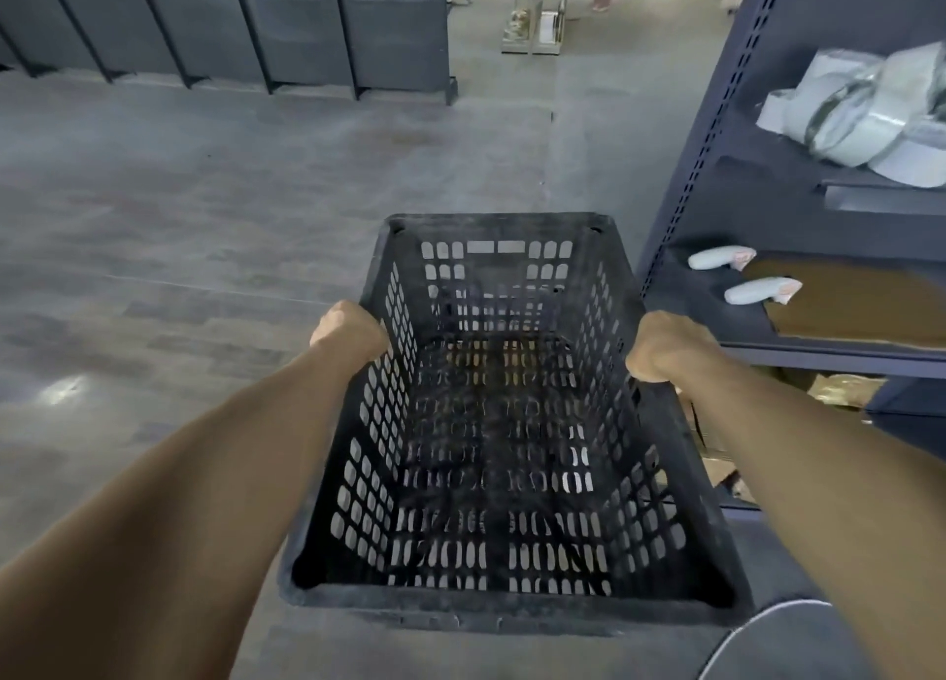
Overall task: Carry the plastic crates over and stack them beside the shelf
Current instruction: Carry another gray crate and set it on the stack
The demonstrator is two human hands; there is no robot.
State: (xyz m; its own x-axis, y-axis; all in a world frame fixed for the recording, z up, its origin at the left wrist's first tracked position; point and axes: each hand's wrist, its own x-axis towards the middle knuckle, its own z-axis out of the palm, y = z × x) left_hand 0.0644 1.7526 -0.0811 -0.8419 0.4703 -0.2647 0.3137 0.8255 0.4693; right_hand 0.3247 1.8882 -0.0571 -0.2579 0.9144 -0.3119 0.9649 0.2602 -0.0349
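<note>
A black perforated plastic crate (499,613) is held out in front of me, its open top facing up and nothing inside. My left hand (348,328) grips the crate's left rim, fingers curled over the edge. On the right rim, my right hand (665,346) grips the same way. Through the crate's holes I make out what may be another black crate below it. The dark blue metal shelf (686,167) stands close on the right of the crate.
On the shelf lie grey plastic-wrapped parcels (865,116), two white handheld devices (757,290) and a brown cardboard sheet (850,300). A dark shelving row (230,24) stands at the far left. Grey floor (205,218) stretches left; people's legs and a display stand show far back.
</note>
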